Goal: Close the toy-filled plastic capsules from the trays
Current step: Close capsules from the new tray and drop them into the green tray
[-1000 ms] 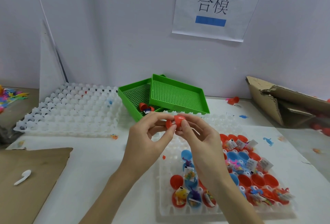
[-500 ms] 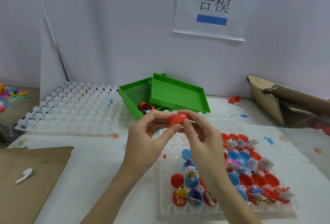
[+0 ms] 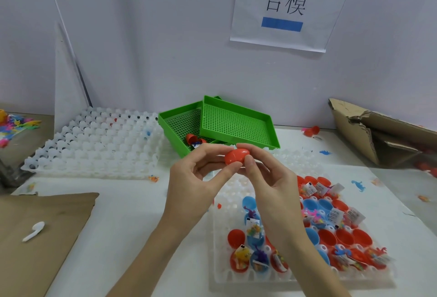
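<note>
Far left, a white spoon (image 3: 33,231) lies on brown cardboard (image 3: 42,237). Behind it an empty white cell tray (image 3: 94,145) sits on the tabletop (image 3: 132,221). At centre rear, two green mesh trays (image 3: 234,124) overlap, one tilted across the other. The left hand (image 3: 194,190) and right hand (image 3: 269,185) are raised above the tabletop, fingers curled, together pinching a red capsule (image 3: 237,156) at its two ends (a seam line shows across its middle, halves together). Below and to the right, a second white cell tray (image 3: 222,270) holds open red and blue capsule halves (image 3: 331,237), several with toys and labelled packets inside. Far right stands a torn cardboard box (image 3: 378,133).
</note>
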